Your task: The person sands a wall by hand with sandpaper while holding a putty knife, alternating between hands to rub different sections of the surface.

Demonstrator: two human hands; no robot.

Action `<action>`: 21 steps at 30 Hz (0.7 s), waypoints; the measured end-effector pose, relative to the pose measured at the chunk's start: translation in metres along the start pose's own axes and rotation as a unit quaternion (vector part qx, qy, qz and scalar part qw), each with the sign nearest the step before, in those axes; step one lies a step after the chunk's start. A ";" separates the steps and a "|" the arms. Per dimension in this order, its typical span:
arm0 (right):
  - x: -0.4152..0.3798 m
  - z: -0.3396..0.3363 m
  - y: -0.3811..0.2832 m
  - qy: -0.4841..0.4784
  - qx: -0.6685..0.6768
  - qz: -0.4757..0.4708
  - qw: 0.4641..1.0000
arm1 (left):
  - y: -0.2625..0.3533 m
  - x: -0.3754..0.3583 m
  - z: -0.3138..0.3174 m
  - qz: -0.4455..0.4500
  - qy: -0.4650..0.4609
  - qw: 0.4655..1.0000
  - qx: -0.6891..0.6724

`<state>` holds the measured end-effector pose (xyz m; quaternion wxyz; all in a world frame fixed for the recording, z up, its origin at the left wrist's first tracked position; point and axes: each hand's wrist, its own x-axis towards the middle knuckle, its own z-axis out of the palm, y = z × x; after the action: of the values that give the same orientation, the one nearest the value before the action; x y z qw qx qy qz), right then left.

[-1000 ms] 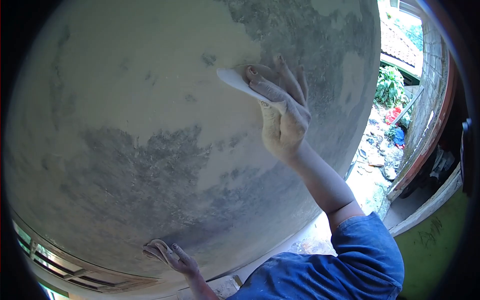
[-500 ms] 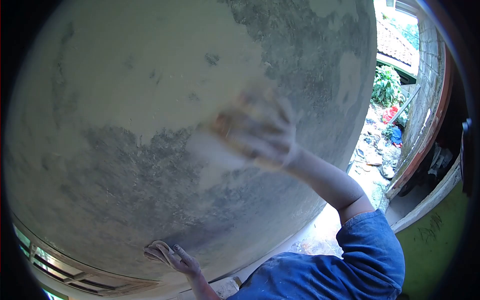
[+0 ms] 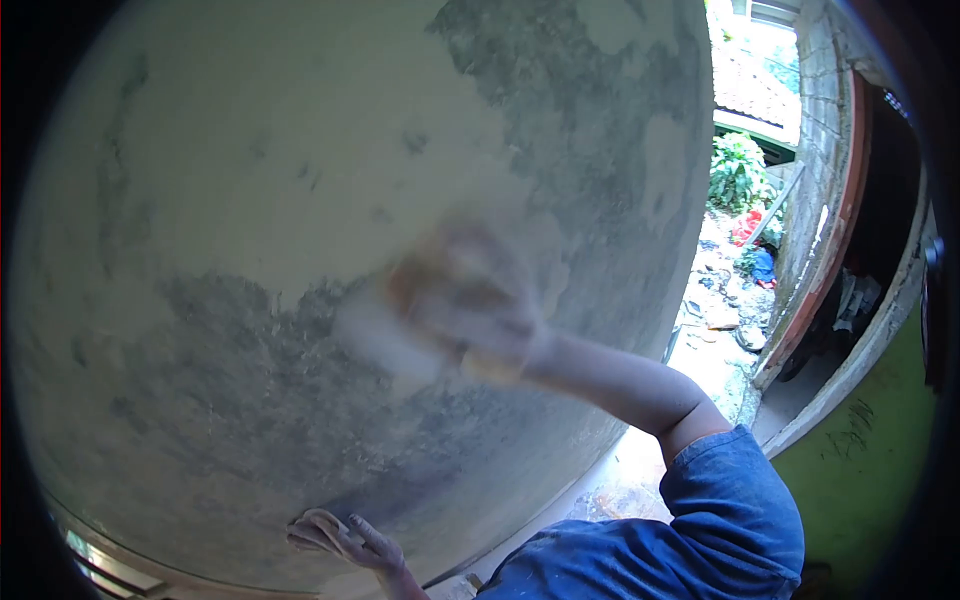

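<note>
A grey wall [image 3: 300, 420] with pale, smooth patches fills most of the view. My right hand [image 3: 475, 295], smeared by motion, is closed round a tool with a brownish handle and a blurred, whitish blade [image 3: 385, 335] against the wall. Fine detail of the tool is lost in the blur. Low in the view, my left hand [image 3: 350, 540] is dusty with pale material and lies near the wall's lower part. Its thumb stands apart from its fingers, which bend over; whether anything lies under them is hidden.
Beyond the wall's right edge are a green plant [image 3: 738, 170], rubble [image 3: 715, 300] and a block wall [image 3: 822, 150] with a reddish frame. A green wall [image 3: 850, 460] stands at the lower right, and a window frame [image 3: 110, 575] at the lower left.
My right hand has moved left and slightly down across the wall with the tool. The view has shifted a little; my left hand stays in nearly the same place.
</note>
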<state>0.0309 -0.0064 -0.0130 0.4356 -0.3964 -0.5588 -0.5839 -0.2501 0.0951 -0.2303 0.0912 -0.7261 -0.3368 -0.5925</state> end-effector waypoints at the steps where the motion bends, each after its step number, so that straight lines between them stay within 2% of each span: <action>1: 0.002 -0.002 0.002 -0.001 -0.010 -0.005 1.000 | -0.001 0.000 0.000 0.010 0.003 1.000 -0.005; 4: 0.003 -0.009 0.018 0.004 -0.058 -0.055 0.997 | -0.007 -0.001 0.002 0.041 0.008 0.999 -0.012; 6: 0.005 -0.021 0.061 0.074 0.005 0.147 0.986 | -0.012 -0.008 0.008 0.052 0.022 0.998 -0.036; 8: 0.001 -0.016 0.040 0.109 0.025 0.133 0.985 | -0.002 -0.005 0.005 0.026 0.021 0.999 -0.034; 10: -0.011 -0.017 0.008 -0.040 -0.077 0.016 0.996 | 0.003 0.003 0.003 0.007 0.026 0.999 -0.026; 11: -0.018 -0.023 0.008 -0.052 -0.064 -0.022 0.996 | 0.002 0.006 0.002 -0.001 0.027 0.999 -0.020; 12: -0.016 -0.029 0.016 -0.050 -0.065 -0.021 0.996 | -0.001 0.007 0.001 0.002 0.028 0.999 -0.020; 14: -0.001 -0.039 0.052 -0.017 -0.200 -0.045 0.979 | -0.005 0.008 0.003 0.062 0.036 0.997 -0.011; 15: -0.001 -0.044 0.064 0.003 -0.188 0.028 0.982 | -0.004 0.008 0.003 0.063 0.035 0.997 -0.012; 16: -0.005 -0.036 0.057 0.002 -0.189 0.029 0.982 | -0.003 0.010 0.001 0.077 0.033 0.996 -0.013; 18: -0.015 -0.012 0.025 -0.004 -0.138 -0.015 0.990 | -0.002 0.010 0.001 0.093 0.035 0.995 -0.013; 19: -0.021 -0.018 0.006 -0.053 -0.065 -0.062 0.995 | -0.001 0.005 0.001 0.062 0.022 0.998 -0.011; 20: -0.017 -0.021 0.012 -0.051 -0.065 -0.061 0.995 | -0.002 0.003 0.001 0.031 0.009 0.999 -0.009; 21: -0.011 -0.024 0.027 -0.029 -0.134 -0.070 0.988 | -0.005 0.001 0.001 0.033 0.009 0.999 -0.008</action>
<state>0.0603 -0.0291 -0.0172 0.3206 -0.4280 -0.5144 -0.6704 -0.2521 0.1000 -0.2306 0.1076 -0.7320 -0.3074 -0.5984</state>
